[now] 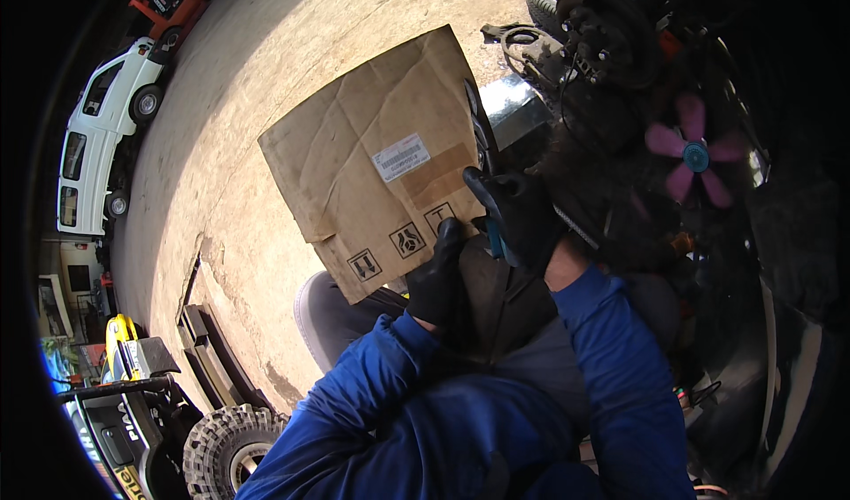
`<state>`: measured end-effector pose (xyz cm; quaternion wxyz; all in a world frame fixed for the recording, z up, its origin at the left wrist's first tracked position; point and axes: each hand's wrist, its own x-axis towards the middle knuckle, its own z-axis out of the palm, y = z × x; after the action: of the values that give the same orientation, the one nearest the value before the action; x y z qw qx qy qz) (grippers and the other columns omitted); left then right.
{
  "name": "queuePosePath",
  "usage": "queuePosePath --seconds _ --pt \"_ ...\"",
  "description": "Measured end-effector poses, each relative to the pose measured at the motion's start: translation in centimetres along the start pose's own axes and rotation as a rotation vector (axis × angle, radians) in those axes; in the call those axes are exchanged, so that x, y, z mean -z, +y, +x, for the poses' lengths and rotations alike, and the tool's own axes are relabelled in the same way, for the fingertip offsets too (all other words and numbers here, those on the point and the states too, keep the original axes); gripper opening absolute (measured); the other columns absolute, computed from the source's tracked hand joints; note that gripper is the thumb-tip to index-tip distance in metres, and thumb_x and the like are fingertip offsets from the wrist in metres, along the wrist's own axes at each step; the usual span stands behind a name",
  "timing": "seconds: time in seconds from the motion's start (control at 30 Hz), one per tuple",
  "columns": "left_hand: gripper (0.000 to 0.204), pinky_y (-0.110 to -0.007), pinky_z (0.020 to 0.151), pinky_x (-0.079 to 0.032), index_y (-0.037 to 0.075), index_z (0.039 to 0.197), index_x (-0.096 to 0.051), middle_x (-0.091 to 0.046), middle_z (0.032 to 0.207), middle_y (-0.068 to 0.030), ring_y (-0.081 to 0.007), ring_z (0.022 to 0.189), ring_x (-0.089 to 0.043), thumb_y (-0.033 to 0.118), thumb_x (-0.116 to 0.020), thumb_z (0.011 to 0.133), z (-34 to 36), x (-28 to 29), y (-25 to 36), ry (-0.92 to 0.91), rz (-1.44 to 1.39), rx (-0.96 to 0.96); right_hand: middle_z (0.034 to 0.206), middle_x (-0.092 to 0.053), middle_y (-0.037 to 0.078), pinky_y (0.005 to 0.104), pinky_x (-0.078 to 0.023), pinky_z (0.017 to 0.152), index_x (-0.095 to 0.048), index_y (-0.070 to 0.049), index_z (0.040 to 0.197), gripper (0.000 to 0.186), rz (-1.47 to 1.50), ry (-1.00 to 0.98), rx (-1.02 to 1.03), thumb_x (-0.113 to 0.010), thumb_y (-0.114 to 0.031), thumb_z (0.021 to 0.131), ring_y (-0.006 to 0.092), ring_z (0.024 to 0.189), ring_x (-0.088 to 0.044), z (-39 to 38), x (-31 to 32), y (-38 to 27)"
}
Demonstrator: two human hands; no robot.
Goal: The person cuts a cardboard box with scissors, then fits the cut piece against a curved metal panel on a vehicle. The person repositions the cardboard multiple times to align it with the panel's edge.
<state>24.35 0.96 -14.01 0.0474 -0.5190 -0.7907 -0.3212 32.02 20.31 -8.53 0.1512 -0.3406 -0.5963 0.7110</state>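
A creased brown cardboard sheet (354, 146), with a white label and printed handling symbols, is tilted in front of me over my lap. My left hand (436, 279), in a black glove, grips its lower edge with the thumb lying on top. At the sheet's right edge my right hand (522, 212), also black-gloved, is closed round a teal-handled tool (494, 238); its working end is not clear. A dark, narrow piece with shiny edges (481, 128) runs along the same cardboard edge just beyond the right hand. Whether it belongs to the tool I cannot tell.
Dark vehicle parts with a hub (611, 44) stand at the far right, near a pink fan (695, 153). A chunky tyre (232, 451) and a black metal channel (217, 358) lie at lower left. A white van (106, 137) is parked on the concrete floor (221, 128).
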Motion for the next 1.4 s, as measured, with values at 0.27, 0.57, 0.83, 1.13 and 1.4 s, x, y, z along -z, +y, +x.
queuePosePath --seconds 0.27,0.57,0.83,1.13,1.4 --pt "0.064 -0.046 0.084 -0.064 0.008 0.156 -0.058 -0.075 0.132 -0.022 -0.04 0.105 -0.079 -0.008 -0.063 0.094 -1.0 0.6 0.6 -0.142 -0.084 0.156 0.084 -0.076 0.01 0.0356 -0.056 0.074 -0.081 -0.002 0.112 0.026 -0.122 -0.024 0.199 -0.075 -0.027 0.107 0.0114 0.08 -0.069 0.5 0.1 0.4" --pt "0.063 -0.046 0.081 -0.064 0.009 0.157 -0.058 -0.079 0.122 -0.0195 -0.0386 0.098 -0.081 -0.007 -0.062 0.096 -1.0 0.8 1.3 -0.116 -0.058 0.122 0.086 -0.069 0.01 0.0412 -0.056 0.082 -0.075 -0.001 0.116 0.04 0.004 -0.015 0.302 -0.069 -0.04 0.11 0.0188 0.082 -0.067 1.0 -0.2 1.2" --pt "0.065 -0.045 0.078 -0.064 0.009 0.16 -0.054 -0.081 0.114 -0.0182 -0.037 0.097 -0.081 -0.007 -0.061 0.097 -1.2 0.7 1.2 -0.066 -0.015 0.027 0.099 -0.081 0.013 0.0356 -0.059 0.083 -0.078 0.0 0.124 0.033 -0.016 -0.016 0.094 -0.072 -0.029 0.109 0.0123 0.091 -0.074 1.8 0.6 2.5" --pt "0.067 -0.044 0.07 -0.062 0.007 0.161 -0.052 -0.081 0.107 -0.018 -0.0371 0.085 -0.081 -0.003 -0.065 0.096 -1.7 0.9 1.3 -0.136 -0.046 0.055 0.093 -0.079 0.01 0.0368 -0.059 0.082 -0.078 0.002 0.12 0.038 -0.4 0.12 0.588 -0.072 -0.034 0.108 0.011 0.087 -0.072 2.3 0.2 3.2" --pt "0.057 -0.043 0.073 -0.063 0.01 0.16 -0.053 -0.08 0.111 -0.0171 -0.0367 0.084 -0.08 0.005 -0.062 0.104 -2.2 1.0 1.6 -0.189 -0.068 0.132 0.122 -0.077 0.021 0.0438 -0.062 0.09 -0.069 -0.007 0.143 0.035 -0.252 -0.02 0.154 -0.061 -0.013 0.11 0.0343 0.106 -0.077 0.8 0.8 -0.2"
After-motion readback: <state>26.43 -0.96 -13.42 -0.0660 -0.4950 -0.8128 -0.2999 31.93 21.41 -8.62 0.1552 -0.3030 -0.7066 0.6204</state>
